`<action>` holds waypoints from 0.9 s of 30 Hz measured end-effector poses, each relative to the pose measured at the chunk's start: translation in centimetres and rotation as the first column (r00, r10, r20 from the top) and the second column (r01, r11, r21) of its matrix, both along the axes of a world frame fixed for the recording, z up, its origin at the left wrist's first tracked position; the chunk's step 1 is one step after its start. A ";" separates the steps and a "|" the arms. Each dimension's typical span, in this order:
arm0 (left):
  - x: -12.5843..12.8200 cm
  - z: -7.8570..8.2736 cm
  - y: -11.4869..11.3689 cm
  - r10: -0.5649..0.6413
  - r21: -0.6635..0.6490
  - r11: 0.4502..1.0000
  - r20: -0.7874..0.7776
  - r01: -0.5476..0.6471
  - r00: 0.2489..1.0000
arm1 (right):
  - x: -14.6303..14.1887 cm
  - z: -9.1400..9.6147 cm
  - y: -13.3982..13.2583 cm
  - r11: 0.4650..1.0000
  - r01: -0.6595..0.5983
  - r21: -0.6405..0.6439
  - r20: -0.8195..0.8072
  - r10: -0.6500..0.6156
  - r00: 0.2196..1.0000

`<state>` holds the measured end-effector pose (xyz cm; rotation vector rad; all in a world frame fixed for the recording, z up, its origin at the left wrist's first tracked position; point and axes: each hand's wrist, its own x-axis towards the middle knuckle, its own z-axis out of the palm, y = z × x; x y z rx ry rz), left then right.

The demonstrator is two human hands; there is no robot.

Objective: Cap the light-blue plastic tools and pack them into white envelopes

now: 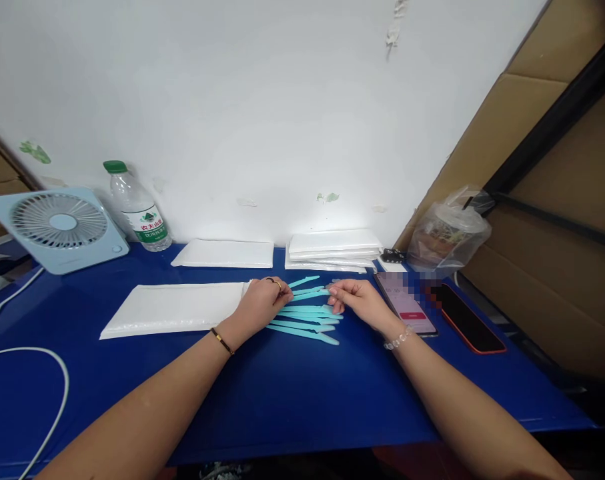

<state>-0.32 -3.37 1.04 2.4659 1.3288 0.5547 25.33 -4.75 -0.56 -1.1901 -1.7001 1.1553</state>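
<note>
Several thin turquoise plastic sticks [307,320] lie in a loose row on the blue table [262,393]. My left hand [260,303] rests on their left ends with fingers curled, pinching one stick. My right hand [355,299] pinches the right end of the same stick [309,293], which spans between both hands. A white padded envelope [175,307] lies flat just left of my left hand.
Against the wall lie another white envelope [225,253] and a stack of envelopes [332,250]. Two phones [469,323] lie at the right beside a bagged plastic cup [447,230]. A light blue fan [57,227], a water bottle [139,210] and white cables [57,387] are at the left.
</note>
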 end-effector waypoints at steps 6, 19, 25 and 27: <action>-0.3 -0.6 0.4 0.051 0.087 0.995 -0.082 -0.044 0.995 | 1.8 -0.4 1.3 0.902 0.056 0.428 0.414 -0.250 0.875; -0.8 -1.0 1.5 0.024 0.101 0.995 -0.115 -0.012 0.993 | 1.4 -0.3 1.5 0.876 -0.133 0.463 0.537 -0.158 0.829; -0.8 -1.0 1.5 0.028 0.113 0.994 -0.136 -0.013 0.990 | 1.6 -0.3 1.5 0.882 -0.149 0.448 0.510 -0.115 0.852; -0.8 -1.1 1.5 0.031 0.118 0.993 -0.142 -0.014 0.989 | 1.9 -0.3 1.6 0.879 -0.154 0.451 0.522 -0.120 0.844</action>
